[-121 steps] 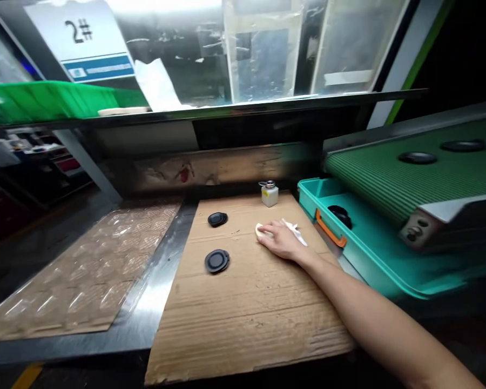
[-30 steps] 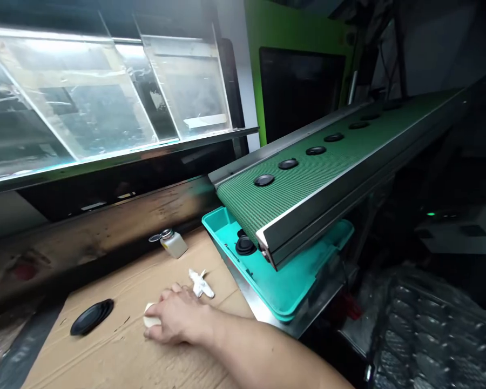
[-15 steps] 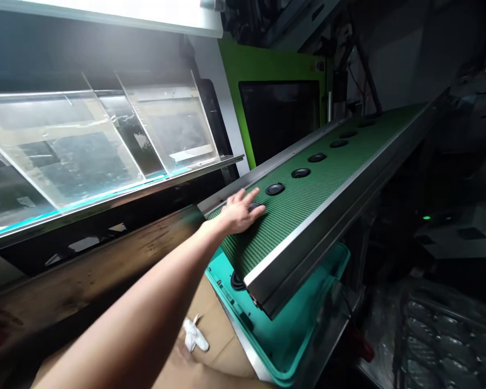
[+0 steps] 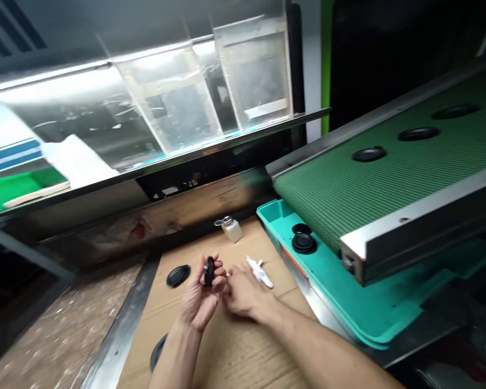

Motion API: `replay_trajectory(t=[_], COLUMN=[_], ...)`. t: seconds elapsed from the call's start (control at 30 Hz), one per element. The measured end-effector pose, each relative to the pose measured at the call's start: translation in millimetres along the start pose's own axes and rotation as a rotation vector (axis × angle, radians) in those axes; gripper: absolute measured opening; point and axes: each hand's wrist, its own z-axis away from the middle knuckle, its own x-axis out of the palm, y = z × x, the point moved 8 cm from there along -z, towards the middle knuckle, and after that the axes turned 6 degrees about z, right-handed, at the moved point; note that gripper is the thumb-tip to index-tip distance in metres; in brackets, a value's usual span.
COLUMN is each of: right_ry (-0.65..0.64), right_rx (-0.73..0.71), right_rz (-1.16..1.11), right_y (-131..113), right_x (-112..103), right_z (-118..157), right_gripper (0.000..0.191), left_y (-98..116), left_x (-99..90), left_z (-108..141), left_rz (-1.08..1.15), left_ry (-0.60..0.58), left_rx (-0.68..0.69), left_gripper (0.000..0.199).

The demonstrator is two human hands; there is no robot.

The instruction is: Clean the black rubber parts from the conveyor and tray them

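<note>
My left hand (image 4: 204, 294), palm turned up, grips a round black plastic part (image 4: 209, 272) on edge between thumb and fingers. Close beside it, my right hand (image 4: 245, 292) is low over the cardboard (image 4: 247, 351), back of the hand up. Its fingers are curled and slightly blurred, and what they hold, if anything, is hidden. Left of the hands lie black round parts (image 4: 179, 275), seemingly stacked. Another black part (image 4: 157, 352) is partly hidden by my left forearm. A crumpled white item (image 4: 260, 272) rests just past my right hand.
A small pump bottle (image 4: 231, 229) stands at the cardboard's back edge. On the right, a green conveyor belt (image 4: 389, 189) carries several black parts over a teal bin (image 4: 360, 319), which also holds black parts (image 4: 304, 243). Bubble wrap (image 4: 73, 329) lies at left.
My left hand has come back from the conveyor's end to above the cardboard and now holds a black part. My right hand has come into view. The view has swung left and down.
</note>
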Motion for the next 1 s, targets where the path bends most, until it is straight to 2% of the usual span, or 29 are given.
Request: replay_trajectory(t=[0.07,0.1,0.17,0.2,0.27,0.33,0.4,0.47,0.57,0.63,0.7,0.77,0.83,0.87,1.0], right_ry=[0.136,0.236,0.406,0.447,0.423,0.344,0.287,0.243,0.181,0.169,0.198,0.288,0.383,0.405,0.29], right_rx=[0.009,0.026,0.041,0.012,-0.091,-0.173,-0.19,-0.193,-0.236,-0.254,-0.234,-0.171,-0.097,-0.073,-0.113], right_rz=[0.023,-0.002,-0.117,-0.172,-0.232,-0.214,-0.148,-0.085,-0.037,-0.004,0.044,0.086,0.114,0.127,0.172], right_y=[2.9,4.9,6.5,3.4,-9.5,-23.4,-32.2,-39.0,-50.7,-55.6,-54.3,-46.8,-38.1,-35.6,-43.4], right_x=[-12.5,-21.7,-38.0,-42.7,-42.8,-34.6,-24.2,-13.7,-0.9,3.0,1.8,-5.6,-13.6,-15.2,-0.6], right_z=[-2.2,-2.2,0.2,1.2,1.4,2.5,5.6,9.5,14.2,14.7,12.5,9.9,9.9,10.5,10.8], right_gripper=[0.026,0.029,0.034,0.036,0.037,0.035,0.036,0.037,0.037,0.038,0.04,0.038,0.036,0.036,0.037], left_y=[6.2,9.6,19.3,24.5,32.7,36.7,37.5,35.7,25.3,14.6,4.6,0.1,-0.7,-0.4,-2.0], left_x=[-43.1,-57.7,-73.1,-75.9,-78.5,-82.8,-89.7,-96.1,-100.0,-95.8,-83.5,-67.8,-60.3,-61.4,-74.9], left_z=[-4.2,-7.7,-13.2,-14.9,-17.7,-20.8,-23.7,-25.4,-25.5,-24.3,-23.0,-21.6,-21.2,-21.9,-28.9], left_rz=[0.026,-0.019,-0.138,-0.178,-0.187,-0.138,-0.081,-0.073,-0.163,-0.186,-0.121,-0.006,0.082,0.099,0.1], left_ry=[0.11,0.161,0.224,0.232,0.213,0.183,0.172,0.178,0.215,0.208,0.12,-0.014,-0.083,-0.077,-0.017], left_rx=[0.046,0.084,0.187,0.234,0.283,0.273,0.25,0.239,0.176,0.091,0.002,-0.052,-0.087,-0.092,-0.1], left_gripper=[0.004,0.001,0.015,0.023,0.03,0.023,0.013,0.015,0.029,0.037,0.043,0.046,0.042,0.039,0.029])
